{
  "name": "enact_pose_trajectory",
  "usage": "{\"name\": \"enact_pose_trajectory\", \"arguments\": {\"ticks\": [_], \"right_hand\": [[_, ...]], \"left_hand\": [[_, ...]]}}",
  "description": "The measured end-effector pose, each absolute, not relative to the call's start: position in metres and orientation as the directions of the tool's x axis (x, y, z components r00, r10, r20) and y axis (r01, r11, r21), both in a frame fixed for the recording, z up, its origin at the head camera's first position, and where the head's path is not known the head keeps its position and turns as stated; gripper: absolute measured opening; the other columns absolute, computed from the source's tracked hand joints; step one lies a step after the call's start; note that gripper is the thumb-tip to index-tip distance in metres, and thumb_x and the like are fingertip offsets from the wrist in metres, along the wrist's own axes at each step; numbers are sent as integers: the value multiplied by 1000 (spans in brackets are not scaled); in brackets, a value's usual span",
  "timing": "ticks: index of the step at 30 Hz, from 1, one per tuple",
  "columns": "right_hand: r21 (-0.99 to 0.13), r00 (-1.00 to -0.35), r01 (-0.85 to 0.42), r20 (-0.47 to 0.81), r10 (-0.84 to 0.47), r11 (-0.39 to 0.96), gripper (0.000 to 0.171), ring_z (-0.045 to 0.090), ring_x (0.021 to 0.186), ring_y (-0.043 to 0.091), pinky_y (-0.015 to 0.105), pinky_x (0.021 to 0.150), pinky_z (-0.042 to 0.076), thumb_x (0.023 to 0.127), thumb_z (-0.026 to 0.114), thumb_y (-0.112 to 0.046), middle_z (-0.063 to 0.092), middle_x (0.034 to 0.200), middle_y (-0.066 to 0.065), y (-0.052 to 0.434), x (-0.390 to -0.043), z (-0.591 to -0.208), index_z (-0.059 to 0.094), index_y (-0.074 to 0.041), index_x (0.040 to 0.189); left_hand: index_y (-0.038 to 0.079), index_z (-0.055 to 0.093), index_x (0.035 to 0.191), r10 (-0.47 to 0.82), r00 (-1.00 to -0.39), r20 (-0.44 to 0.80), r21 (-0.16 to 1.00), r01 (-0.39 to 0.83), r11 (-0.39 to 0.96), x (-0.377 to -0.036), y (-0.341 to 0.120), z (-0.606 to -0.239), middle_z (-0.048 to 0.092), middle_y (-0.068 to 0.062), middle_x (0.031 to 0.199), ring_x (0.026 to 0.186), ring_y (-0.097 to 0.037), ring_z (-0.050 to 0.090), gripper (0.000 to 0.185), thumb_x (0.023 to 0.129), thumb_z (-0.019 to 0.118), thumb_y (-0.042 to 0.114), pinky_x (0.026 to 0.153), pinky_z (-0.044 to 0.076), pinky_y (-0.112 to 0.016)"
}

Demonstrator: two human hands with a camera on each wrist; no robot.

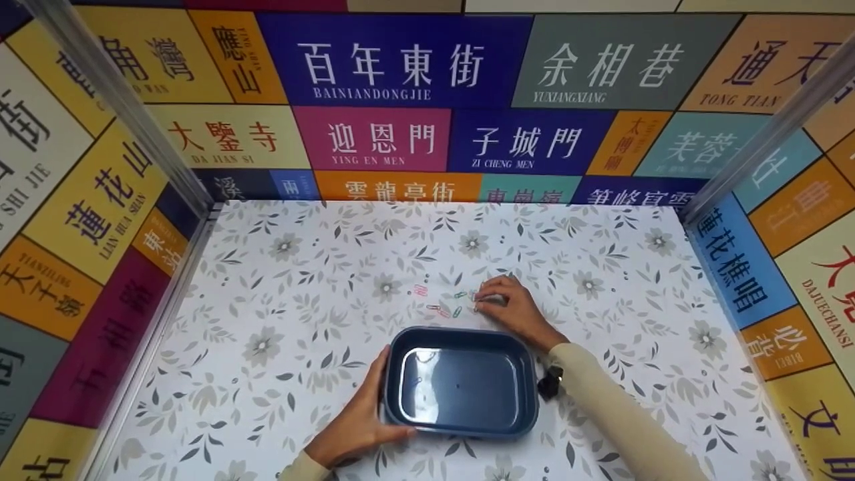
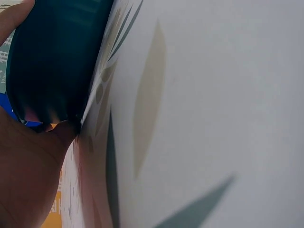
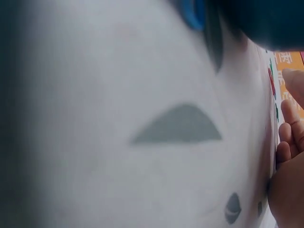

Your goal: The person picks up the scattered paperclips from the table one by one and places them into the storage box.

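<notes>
A dark blue rectangular plastic box (image 1: 528,407) with an open top stands at the front of the patterned tabletop. My left hand (image 1: 364,417) grips its front left corner, the thumb at the front wall and the fingers along the left side. Beyond the box, small paper clips lie scattered: pink ones (image 1: 420,290), red ones (image 1: 441,311) and green ones (image 1: 457,312). My right hand (image 1: 511,302) is low over the table at the right end of these clips, fingers bent, fingertips close to the surface. I cannot tell whether it pinches a clip.
White cloth (image 1: 334,287) with grey leaves and flowers covers the table. Colourful panels (image 1: 387,140) with printed characters rise behind and on both sides. Metal posts (image 1: 695,207) stand at the back corners. A black wrist camera (image 1: 551,382) sits beside the box's right wall.
</notes>
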State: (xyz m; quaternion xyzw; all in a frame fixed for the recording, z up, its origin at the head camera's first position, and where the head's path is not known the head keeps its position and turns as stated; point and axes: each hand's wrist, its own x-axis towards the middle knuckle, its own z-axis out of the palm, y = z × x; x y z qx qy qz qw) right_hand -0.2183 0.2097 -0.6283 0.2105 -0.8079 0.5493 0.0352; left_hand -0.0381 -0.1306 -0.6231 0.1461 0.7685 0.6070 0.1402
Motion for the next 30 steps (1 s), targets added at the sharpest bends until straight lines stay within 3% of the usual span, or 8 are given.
{"name": "enact_pose_trajectory", "arguments": {"ticks": [5, 16, 24, 30], "right_hand": [[-803, -856, -485, 357, -373, 345, 13, 57, 114, 38, 32, 104, 40, 89, 90, -2, 75, 114, 16, 226, -230, -651, 86, -3, 102], [-539, -692, -719, 498, -522, 438, 13, 56, 106, 31, 44, 93, 47, 94, 87, -4, 69, 113, 14, 236, -232, -648, 86, -5, 107], [-348, -590, -806, 523, -615, 478, 13, 57, 104, 29, 47, 92, 48, 96, 87, -11, 68, 112, 10, 235, -234, -642, 86, -9, 109], [-330, -570, -821, 524, -633, 467, 13, 58, 104, 28, 48, 88, 47, 97, 86, -10, 69, 112, 10, 236, -234, -645, 86, -10, 110]], "left_hand": [[12, 2, 178, 392, -919, -37, 974, 54, 219, -39, -130, -624, 15, -10, 184, 167, -27, 18, 146, 75, 104, 27, 132, 13, -34], [10, 3, 178, 388, -921, -22, 969, 76, 236, -38, -132, -626, 16, -10, 184, 167, -30, 18, 146, 75, 104, 29, 131, 12, -29], [10, 2, 178, 387, -922, -34, 968, 66, 242, -38, -132, -623, 15, -8, 184, 167, -25, 17, 147, 74, 104, 30, 132, 11, -33], [9, 1, 178, 394, -919, -24, 970, 74, 230, -39, -131, -625, 15, -11, 184, 167, -30, 18, 147, 75, 104, 27, 132, 12, -31]]}}
